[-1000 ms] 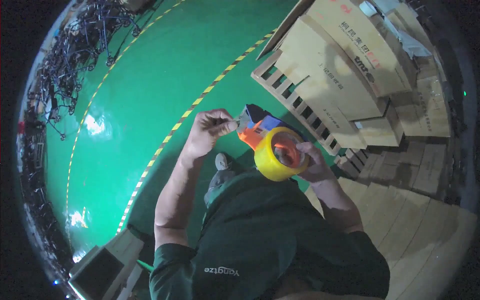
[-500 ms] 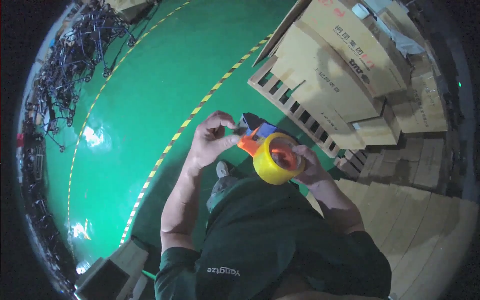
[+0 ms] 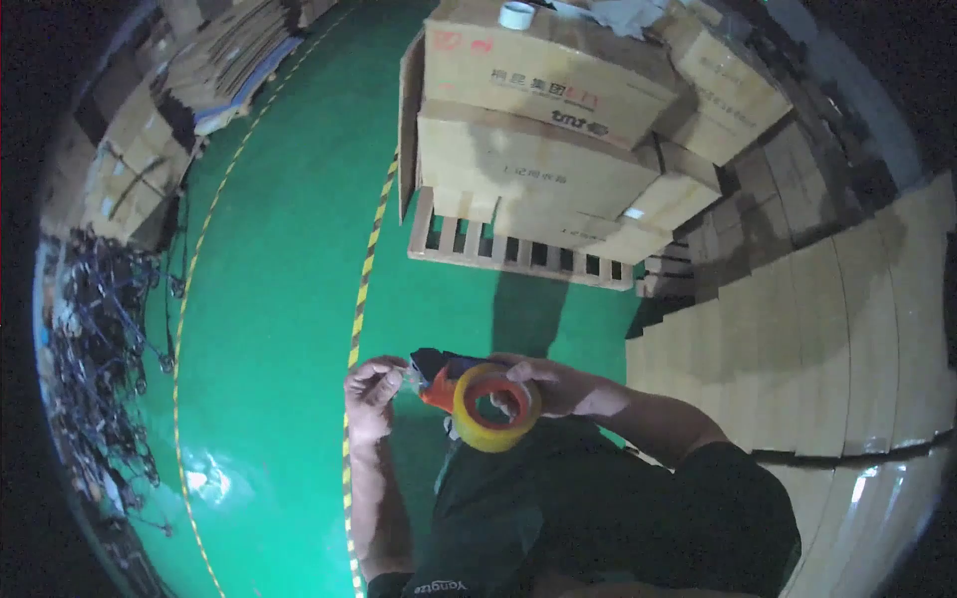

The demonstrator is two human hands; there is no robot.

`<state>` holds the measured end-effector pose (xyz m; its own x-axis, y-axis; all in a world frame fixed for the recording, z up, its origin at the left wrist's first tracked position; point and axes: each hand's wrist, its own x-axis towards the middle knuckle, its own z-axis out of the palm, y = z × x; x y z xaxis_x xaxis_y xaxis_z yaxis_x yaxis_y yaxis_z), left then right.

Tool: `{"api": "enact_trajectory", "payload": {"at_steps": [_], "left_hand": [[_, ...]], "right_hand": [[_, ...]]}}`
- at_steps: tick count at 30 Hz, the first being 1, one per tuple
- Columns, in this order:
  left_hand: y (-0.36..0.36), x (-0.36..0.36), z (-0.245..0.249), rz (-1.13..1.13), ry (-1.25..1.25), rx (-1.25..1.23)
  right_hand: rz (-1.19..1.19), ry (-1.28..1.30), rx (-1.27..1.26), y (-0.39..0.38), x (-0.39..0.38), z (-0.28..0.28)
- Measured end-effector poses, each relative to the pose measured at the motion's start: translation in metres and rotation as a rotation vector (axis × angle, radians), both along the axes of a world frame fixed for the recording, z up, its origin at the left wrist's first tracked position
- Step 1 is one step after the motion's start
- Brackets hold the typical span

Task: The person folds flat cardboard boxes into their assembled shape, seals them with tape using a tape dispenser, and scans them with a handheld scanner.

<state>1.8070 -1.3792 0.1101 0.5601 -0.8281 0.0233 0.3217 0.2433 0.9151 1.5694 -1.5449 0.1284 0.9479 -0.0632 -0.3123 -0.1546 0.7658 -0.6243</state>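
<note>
tape dispenser (image 3: 454, 371) lower, left hand (image 3: 371, 392) still pinching tape end (image 3: 407, 373)

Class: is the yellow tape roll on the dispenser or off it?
On: the tape roll sits around the orange dispenser, gripped by the right hand.

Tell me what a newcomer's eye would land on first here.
The yellow tape roll on its orange dispenser stands out low in the middle. The right hand grips it, and the left hand has its fingers pinched at the dispenser's nose. Around them spreads the bright green floor, and above stand brown cardboard boxes stacked on a wooden pallet.
</note>
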Motion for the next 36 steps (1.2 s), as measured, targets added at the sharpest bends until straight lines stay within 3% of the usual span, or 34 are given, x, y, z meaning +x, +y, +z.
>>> {"api": "enact_trajectory", "payload": {"at_steps": [4, 8, 11, 14, 17, 20, 23, 26, 29, 32, 35, 36], "left_hand": [[-0.065, 0.009, 0.002, -0.074, 0.062, 0.098], [-0.139, 0.046, -0.014, 0.011, 0.146, 0.144], [-0.192, 0.068, -0.033, 0.11, -0.028, 0.254], [-0.243, 0.069, -0.034, 0.152, 0.108, 0.3], [-0.307, 0.073, -0.018, 0.197, 0.088, 0.289], [-0.383, 0.102, 0.0, 0.125, -0.256, 0.124], [-0.487, 0.127, 0.073, 0.22, -0.441, 0.395], [-0.588, 0.179, 0.106, 0.306, -0.834, 0.397], [-0.681, 0.219, 0.123, 0.365, -0.935, 0.255], [-0.748, 0.255, 0.115, 0.339, -1.097, 0.304], [-0.753, 0.281, 0.113, 0.283, -1.2, 0.149], [-0.735, 0.287, 0.118, 0.379, -1.126, 0.182]], "right_hand": [[-0.08, 0.147, 0.271, -0.044, 0.007, 0.006], [-0.225, 0.137, 0.439, -0.155, 0.011, -0.017], [-0.452, 0.167, 0.237, -0.284, 0.033, 0.034], [-0.679, 0.13, -0.214, -0.409, 0.074, 0.13], [-0.74, -0.03, -0.487, -0.561, 0.084, 0.147], [-0.814, 0.097, -0.721, -0.687, 0.082, 0.128], [-0.771, 0.459, -1.117, -0.728, 0.077, 0.123], [-0.754, 0.779, -1.42, -0.752, 0.067, 0.104], [-0.959, 0.674, -1.429, -0.749, 0.053, 0.095], [-0.931, 0.783, -1.651, -0.747, 0.015, 0.082], [-1.247, 0.648, -1.332, -0.679, 0.003, 0.107], [-1.312, 0.657, -1.288, -0.657, -0.011, 0.1]]}}
